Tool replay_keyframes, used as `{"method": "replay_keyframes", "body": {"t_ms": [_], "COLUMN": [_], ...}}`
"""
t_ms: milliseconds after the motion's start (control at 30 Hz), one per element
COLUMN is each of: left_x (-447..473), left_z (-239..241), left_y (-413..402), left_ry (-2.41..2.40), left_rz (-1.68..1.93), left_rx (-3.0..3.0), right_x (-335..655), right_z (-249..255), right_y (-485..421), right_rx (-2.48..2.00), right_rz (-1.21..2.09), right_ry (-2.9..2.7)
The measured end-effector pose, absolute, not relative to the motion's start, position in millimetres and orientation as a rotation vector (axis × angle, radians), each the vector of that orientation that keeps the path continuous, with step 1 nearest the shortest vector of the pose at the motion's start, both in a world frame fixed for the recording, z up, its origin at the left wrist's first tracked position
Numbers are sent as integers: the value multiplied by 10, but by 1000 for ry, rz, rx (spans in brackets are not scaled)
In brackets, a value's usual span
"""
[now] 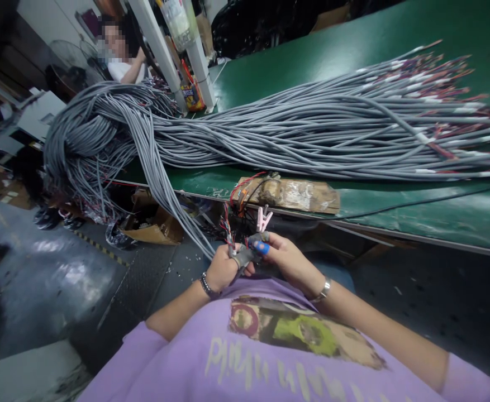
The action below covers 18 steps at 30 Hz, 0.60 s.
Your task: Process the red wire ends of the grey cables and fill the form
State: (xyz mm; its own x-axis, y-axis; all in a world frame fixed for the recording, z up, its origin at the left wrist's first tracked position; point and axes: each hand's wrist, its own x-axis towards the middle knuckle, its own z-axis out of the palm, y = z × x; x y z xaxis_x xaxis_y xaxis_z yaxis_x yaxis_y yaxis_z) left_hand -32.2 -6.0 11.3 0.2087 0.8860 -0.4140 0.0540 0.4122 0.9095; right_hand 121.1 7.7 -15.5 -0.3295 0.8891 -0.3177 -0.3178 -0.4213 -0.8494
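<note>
In front of my body, my left hand (pixel 224 269) is closed around the ends of several grey cables (pixel 188 223) that hang down from the table. Thin coloured wires (pixel 227 226) stick up from its grip. Close against it, my right hand (pixel 289 258) is closed, thumb and fingers pinched at the thin wires; the exact point of contact is too small to tell. Grey wraps cover some fingers of both hands, and a blue wrap is on a right-hand digit. A pink clip (pixel 263 219) sits just above my right fingers, at the table edge.
A large bundle of grey cables (pixel 270 137) lies along the green table (pixel 446 223), its stripped ends at the right. A wooden board (pixel 312 196) lies at the front edge. A cardboard box (pixel 161 230) is below. Another person (pixel 129 71) is behind a white post (pixel 200 70).
</note>
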Motion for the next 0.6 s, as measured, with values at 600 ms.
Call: {"method": "replay_keyframes", "body": {"t_ms": [600], "left_x": [-331], "left_z": [128], "left_y": [239], "left_ry": [917], "left_rz": [546], "left_rx": [856], "right_x": [1172], "right_z": [-109], "right_y": [449], "right_rx": [-978], "right_rz": [1708], "right_ry": [-768]}}
